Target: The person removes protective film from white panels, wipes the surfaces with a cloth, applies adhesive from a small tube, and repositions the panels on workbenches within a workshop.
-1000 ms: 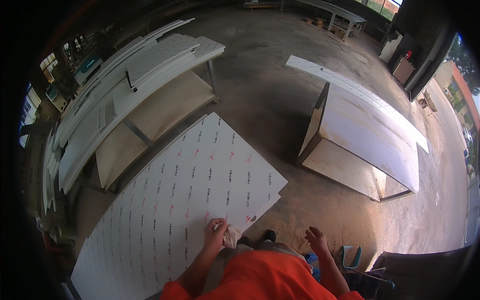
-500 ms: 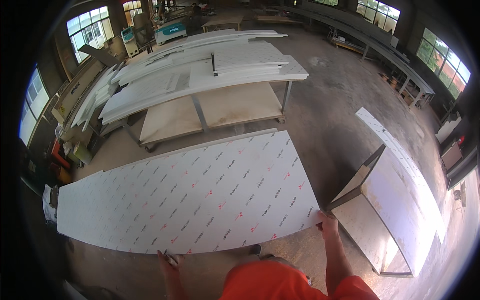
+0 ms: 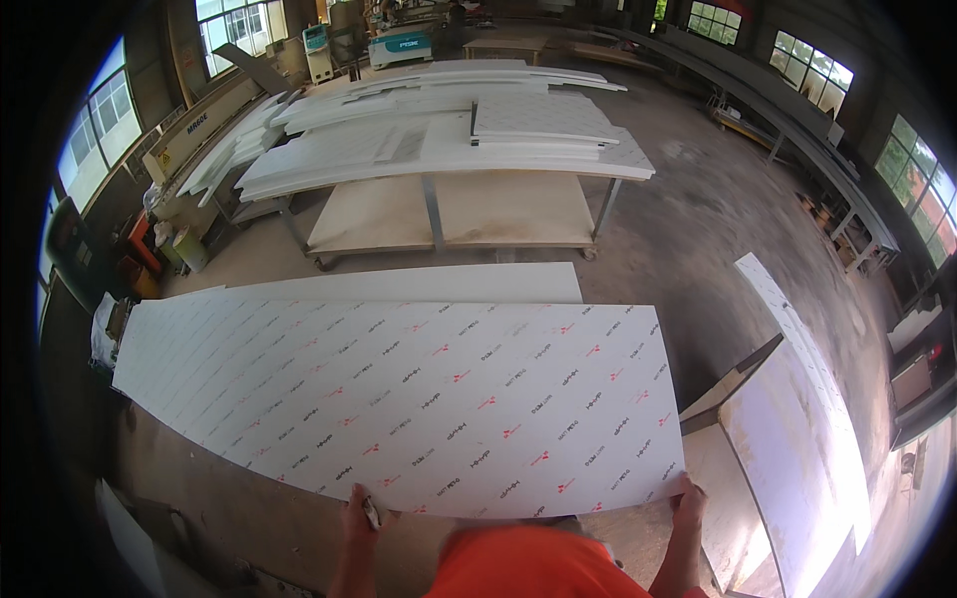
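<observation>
Printed white panel (image 3: pixel 429 399): one, centre to eight o'clock; far edge overlapping a plain white sheet (image 3: pixel 419 284), right edge facing an open-sided box (image 3: pixel 797 448), four o'clock. Concrete floor (image 3: pixel 688 249): two o'clock. Left hand (image 3: pixel 362 510): seven; fingers curled on near edge. Right hand (image 3: pixel 688 498): between four and five; closed on near corner. Bucket (image 3: pixel 187 251), yellow-green: nine; contents indiscernible.

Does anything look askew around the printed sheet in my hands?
Yes, slightly: the printed sheet is out of line with the white panel behind it, whose right end stops short of the sheet's.
</observation>
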Demonstrator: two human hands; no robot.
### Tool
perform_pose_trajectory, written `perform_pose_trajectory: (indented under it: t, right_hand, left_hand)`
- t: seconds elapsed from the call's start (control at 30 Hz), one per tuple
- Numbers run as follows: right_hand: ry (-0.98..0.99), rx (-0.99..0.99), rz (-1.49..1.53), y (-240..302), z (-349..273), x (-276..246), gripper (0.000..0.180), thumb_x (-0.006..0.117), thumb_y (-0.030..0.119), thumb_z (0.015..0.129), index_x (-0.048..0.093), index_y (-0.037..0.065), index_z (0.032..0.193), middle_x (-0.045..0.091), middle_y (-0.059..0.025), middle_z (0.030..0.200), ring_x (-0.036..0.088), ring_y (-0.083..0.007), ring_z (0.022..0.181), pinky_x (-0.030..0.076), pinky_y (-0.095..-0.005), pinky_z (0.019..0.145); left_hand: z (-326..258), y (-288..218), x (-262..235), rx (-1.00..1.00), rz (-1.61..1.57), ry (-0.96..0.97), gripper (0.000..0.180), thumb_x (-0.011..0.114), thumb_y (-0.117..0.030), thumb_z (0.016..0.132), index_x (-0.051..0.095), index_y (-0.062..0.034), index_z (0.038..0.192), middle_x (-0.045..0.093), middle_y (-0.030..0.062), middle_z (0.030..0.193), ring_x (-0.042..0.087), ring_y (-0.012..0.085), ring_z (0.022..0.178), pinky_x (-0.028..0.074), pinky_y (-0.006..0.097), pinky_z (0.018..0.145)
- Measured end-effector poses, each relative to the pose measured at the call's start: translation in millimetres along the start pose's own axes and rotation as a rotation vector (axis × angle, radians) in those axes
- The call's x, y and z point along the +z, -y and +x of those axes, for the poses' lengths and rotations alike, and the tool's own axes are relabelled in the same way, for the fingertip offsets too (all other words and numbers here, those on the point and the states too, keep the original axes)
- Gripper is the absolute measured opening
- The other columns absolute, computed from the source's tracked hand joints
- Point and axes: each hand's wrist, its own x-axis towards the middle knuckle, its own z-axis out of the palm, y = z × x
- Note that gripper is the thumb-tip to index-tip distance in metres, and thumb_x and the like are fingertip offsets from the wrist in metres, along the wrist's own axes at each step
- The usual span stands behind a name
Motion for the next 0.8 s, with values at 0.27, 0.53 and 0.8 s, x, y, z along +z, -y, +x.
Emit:
perform_pose_trajectory:
  t: [0.27, 0.53, 0.8]
  right_hand:
    - [0.194, 0.118, 0.544, -31, -105, 79, 0.058, 0.050, 0.047, 0.109, 0.048, 0.009, 0.153, 0.057, -0.0107, 0.148, 0.053, -0.0298, 0.138, 0.043, -0.0497, 0.116]
    - [-0.015, 0.132, 0.529, -72, -165, 134, 0.038, 0.063, 0.023, 0.101, 0.057, 0.005, 0.133, 0.065, -0.0148, 0.126, 0.065, -0.0369, 0.117, 0.056, -0.0552, 0.098]
    - [-0.070, 0.016, 0.410, -98, -173, 129, 0.045, 0.063, 0.036, 0.103, 0.059, 0.004, 0.135, 0.068, -0.0157, 0.123, 0.066, -0.0337, 0.115, 0.054, -0.0521, 0.098]
  left_hand:
    - [-13, -24, -2, -0.247, 0.129, 0.150, 0.034, 0.065, -0.024, 0.105, 0.060, -0.0021, 0.130, 0.067, 0.0102, 0.116, 0.067, 0.0194, 0.097, 0.056, 0.037, 0.080]
    - [17, -186, -56, -0.436, -0.231, 0.432, 0.057, 0.050, -0.048, 0.108, 0.048, -0.0063, 0.146, 0.062, 0.0115, 0.134, 0.064, 0.0262, 0.112, 0.056, 0.043, 0.088]
    - [121, -319, -124, -0.232, 0.114, 0.271, 0.077, 0.039, -0.067, 0.108, 0.037, -0.0104, 0.160, 0.049, 0.0105, 0.155, 0.050, 0.0318, 0.140, 0.050, 0.049, 0.109]
